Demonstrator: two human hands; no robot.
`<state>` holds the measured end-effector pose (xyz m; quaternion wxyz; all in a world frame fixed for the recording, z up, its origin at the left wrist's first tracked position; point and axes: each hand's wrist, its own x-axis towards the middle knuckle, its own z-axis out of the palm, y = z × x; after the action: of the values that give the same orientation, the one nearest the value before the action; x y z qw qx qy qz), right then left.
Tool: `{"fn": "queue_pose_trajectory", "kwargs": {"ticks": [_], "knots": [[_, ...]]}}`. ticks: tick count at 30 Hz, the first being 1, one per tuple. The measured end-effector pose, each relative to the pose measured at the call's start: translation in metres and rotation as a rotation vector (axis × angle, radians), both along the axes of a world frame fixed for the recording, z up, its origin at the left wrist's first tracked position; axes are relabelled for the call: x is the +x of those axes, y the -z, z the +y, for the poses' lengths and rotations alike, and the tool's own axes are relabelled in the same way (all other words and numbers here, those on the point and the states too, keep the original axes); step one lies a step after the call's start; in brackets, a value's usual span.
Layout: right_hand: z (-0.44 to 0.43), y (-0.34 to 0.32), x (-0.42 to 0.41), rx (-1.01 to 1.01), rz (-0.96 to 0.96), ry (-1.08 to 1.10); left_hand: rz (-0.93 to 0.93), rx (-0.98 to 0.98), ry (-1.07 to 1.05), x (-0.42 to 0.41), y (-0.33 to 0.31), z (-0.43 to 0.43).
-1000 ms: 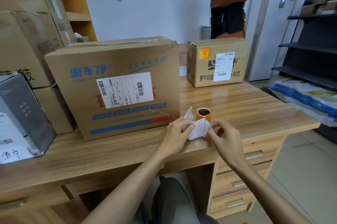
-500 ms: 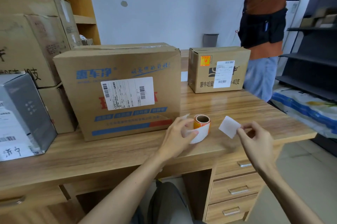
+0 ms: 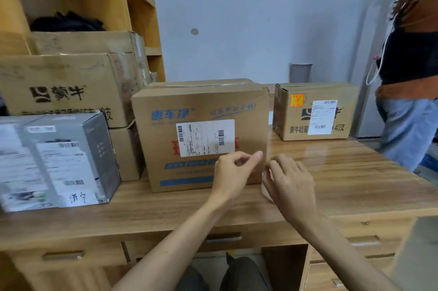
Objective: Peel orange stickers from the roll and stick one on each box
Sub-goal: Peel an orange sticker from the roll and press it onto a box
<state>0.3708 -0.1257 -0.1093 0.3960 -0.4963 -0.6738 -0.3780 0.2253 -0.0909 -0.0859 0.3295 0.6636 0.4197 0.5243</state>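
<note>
My right hand (image 3: pixel 290 180) lies over the sticker roll (image 3: pixel 266 186) on the desk, fingers curled round it; only a white edge of the roll shows. My left hand (image 3: pixel 233 171) hovers just left of it, in front of the big brown box (image 3: pixel 201 106), fingers curled and thumb stretched toward the right hand; whether it pinches anything is hidden. The big box carries a white shipping label and no orange sticker that I can see. The small brown box (image 3: pixel 315 124) at the back right has an orange sticker (image 3: pixel 298 100) beside its label. A grey box (image 3: pixel 59 160) stands at the left.
Stacked brown cartons (image 3: pixel 71 87) and a wooden shelf (image 3: pixel 142 18) fill the back left. A person (image 3: pixel 410 77) stands at the desk's right end. The wooden desk (image 3: pixel 355 172) has drawers under its front edge.
The view has tilted up and shifted left. My left hand has let go of the roll and risen; my right hand has come in onto the roll. The white backing slip is out of sight.
</note>
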Motion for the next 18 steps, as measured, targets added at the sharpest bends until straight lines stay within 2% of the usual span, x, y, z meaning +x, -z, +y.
{"fn": "queue_pose_trajectory", "kwargs": {"ticks": [4,8,11,15,18], "knots": [[0.008,-0.006,-0.032,0.071,-0.052,-0.045,-0.13,-0.047,-0.064,-0.026,-0.01,-0.002],[0.006,-0.018,-0.052,0.01,-0.043,-0.186,-0.166,-0.069,-0.097,-0.059,-0.025,-0.003],[0.006,-0.032,-0.06,-0.11,0.178,-0.319,-0.128,-0.069,-0.126,-0.092,-0.038,0.001],[0.017,-0.055,-0.078,-0.423,0.656,-0.595,-0.004,0.02,-0.07,-0.133,-0.056,-0.002],[0.03,-0.068,-0.097,-0.56,0.798,-0.715,0.036,0.076,-0.047,-0.154,-0.066,-0.004]]}}
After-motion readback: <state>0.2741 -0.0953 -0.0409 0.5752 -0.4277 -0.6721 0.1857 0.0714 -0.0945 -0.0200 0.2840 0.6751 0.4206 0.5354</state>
